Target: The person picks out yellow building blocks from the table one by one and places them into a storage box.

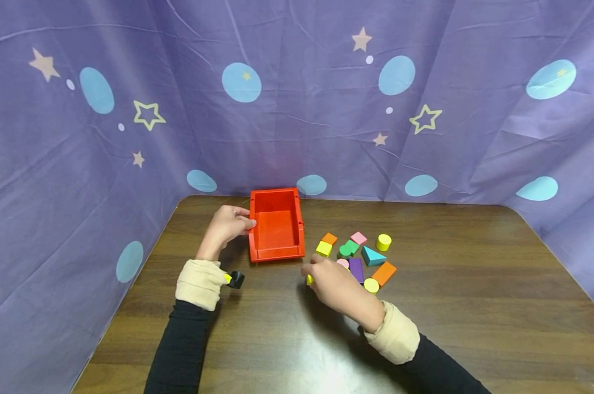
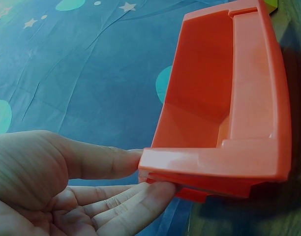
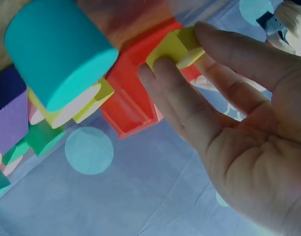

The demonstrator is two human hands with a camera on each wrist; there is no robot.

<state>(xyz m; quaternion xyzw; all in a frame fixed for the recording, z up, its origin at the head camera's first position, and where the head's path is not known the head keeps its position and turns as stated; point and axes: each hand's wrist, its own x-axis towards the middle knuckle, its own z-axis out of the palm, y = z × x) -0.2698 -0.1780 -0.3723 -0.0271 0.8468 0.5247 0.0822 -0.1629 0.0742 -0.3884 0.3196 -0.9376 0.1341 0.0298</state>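
My left hand (image 1: 224, 227) pinches the left side wall of a red plastic bin (image 1: 277, 254), thumb on the rim. In the left wrist view the thumb and fingers (image 2: 155, 199) grip one edge of the bin (image 2: 258, 88). My right hand (image 1: 336, 284) is right of the bin's near corner, over the table beside the toy blocks. Between its thumb and fingertips it holds a small yellow block (image 3: 172, 46), seen in the right wrist view. In the head view only a bit of that block (image 1: 309, 279) shows under the fingers.
Several blocks lie grouped right of the bin: a yellow cube (image 1: 324, 249), a purple block (image 1: 356, 270), a teal triangular block (image 1: 373, 256), an orange block (image 1: 385, 273) and a yellow cylinder (image 1: 383, 242). A teal cylinder (image 3: 59, 49) shows large in the right wrist view. A purple curtain (image 1: 277, 109) hangs behind the table.
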